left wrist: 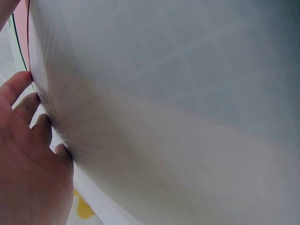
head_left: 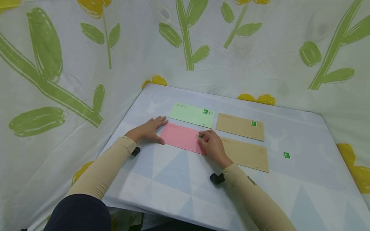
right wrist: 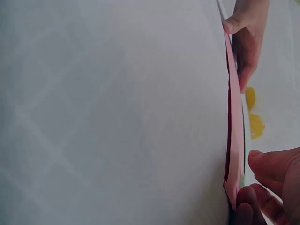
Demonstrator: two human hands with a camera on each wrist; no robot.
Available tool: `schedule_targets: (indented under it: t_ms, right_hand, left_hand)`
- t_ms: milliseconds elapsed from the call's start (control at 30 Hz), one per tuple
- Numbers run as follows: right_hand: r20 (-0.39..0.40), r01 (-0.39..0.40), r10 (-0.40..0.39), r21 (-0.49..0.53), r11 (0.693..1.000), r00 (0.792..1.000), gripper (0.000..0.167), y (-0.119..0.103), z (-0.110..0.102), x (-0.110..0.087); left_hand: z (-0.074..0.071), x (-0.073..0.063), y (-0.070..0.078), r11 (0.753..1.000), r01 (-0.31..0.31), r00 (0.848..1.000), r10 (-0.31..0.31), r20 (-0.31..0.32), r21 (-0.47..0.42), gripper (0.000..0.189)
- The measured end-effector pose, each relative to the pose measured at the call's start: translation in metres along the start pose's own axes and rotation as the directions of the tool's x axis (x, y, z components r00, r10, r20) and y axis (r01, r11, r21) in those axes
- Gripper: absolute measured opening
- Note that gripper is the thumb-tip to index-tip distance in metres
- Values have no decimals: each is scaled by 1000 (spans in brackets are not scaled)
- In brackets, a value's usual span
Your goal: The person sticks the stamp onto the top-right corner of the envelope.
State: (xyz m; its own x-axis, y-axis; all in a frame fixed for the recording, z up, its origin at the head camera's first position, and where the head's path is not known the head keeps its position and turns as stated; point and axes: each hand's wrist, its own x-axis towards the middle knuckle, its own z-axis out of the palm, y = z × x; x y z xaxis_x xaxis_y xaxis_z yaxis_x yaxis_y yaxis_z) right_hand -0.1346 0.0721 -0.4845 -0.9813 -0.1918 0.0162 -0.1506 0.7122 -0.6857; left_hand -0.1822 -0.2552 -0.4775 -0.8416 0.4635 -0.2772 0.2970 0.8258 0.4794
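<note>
A pink envelope (head_left: pixel 180 136) lies on the table between both hands. My left hand (head_left: pixel 148 130) rests at its left end, thumb and fingers spread along the edge; in the left wrist view the fingertips (left wrist: pixel 35 96) press on the tabletop. My right hand (head_left: pixel 212 144) is over the envelope's right end with bent fingers, pinching a small green stamp (head_left: pixel 200 136) close over the upper right corner. From the right wrist, the fingertips (right wrist: pixel 246 197) are right at the pink paper, and the stamp is hidden there.
Behind the pink envelope lies a light green envelope (head_left: pixel 188 114) bearing a green stamp. To the right are a brown envelope (head_left: pixel 237 126) with a stamp and another brown envelope (head_left: pixel 245 155) without one. A loose green stamp (head_left: pixel 286 155) lies farther right on the patterned tablecloth (head_left: pixel 173 173).
</note>
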Motion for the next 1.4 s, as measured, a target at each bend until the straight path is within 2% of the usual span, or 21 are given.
schedule_targets:
  t_ms: [767,1400]
  right_hand:
    - [27,-11,13,-91,996,1000,30,0,4,3]
    - [18,-5,6,-73,997,1000,31,1,5,4]
  left_hand:
    - [1,1,-1,1000,13,1000,-13,3,-1,113]
    - [0,-1,4,999,36,999,-36,-4,-13,112]
